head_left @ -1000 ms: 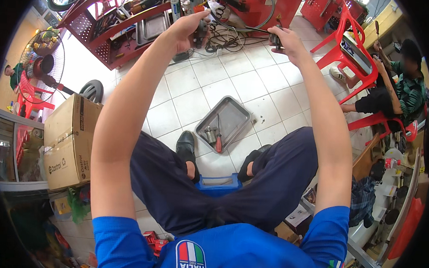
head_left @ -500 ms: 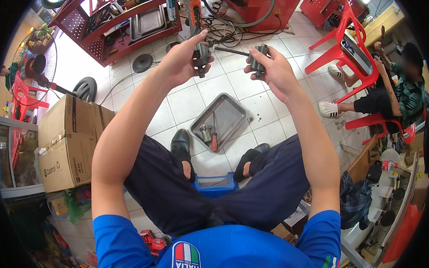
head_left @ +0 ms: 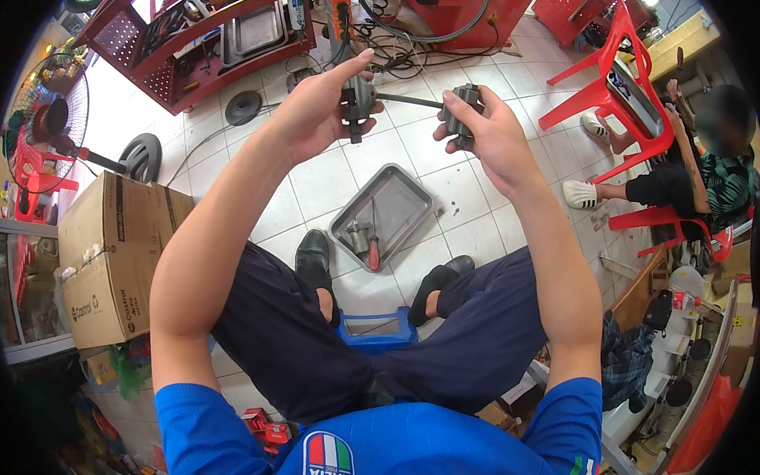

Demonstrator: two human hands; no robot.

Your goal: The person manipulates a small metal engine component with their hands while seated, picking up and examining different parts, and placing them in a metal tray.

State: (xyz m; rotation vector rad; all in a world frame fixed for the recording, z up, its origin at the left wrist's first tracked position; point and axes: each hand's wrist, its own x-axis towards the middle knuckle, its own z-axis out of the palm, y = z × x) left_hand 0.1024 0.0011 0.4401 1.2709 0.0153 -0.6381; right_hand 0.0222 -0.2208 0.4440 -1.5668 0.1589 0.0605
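My left hand (head_left: pixel 317 114) is closed around a dark grey, blocky metal part (head_left: pixel 358 103), its thumb stretched upward. Another dark ribbed metal part (head_left: pixel 462 115) is gripped by my right hand (head_left: pixel 498 139), thumb over its face. A thin dark rod (head_left: pixel 410 99) spans the gap between the two parts; how it joins them is too small to tell. Below, a grey metal tray (head_left: pixel 421 199) lies on the floor between my feet. It holds a red-handled screwdriver (head_left: pixel 373 254) and a silvery cylindrical metal piece (head_left: pixel 358 238).
A red tool cart (head_left: pixel 161 87) stands far left, with cables (head_left: pixel 420 59) on the floor beside it. Cardboard boxes (head_left: pixel 115 266) and a fan (head_left: pixel 54 113) are at left. A seated person (head_left: pixel 717 178) and red plastic chairs (head_left: pixel 607 95) are at right. A blue stool (head_left: pixel 377 334) is beneath me.
Both hands keep their hold on the dark metal parts. The right-hand part has turned slightly. The view has shifted a little, so the surroundings sit slightly further left.
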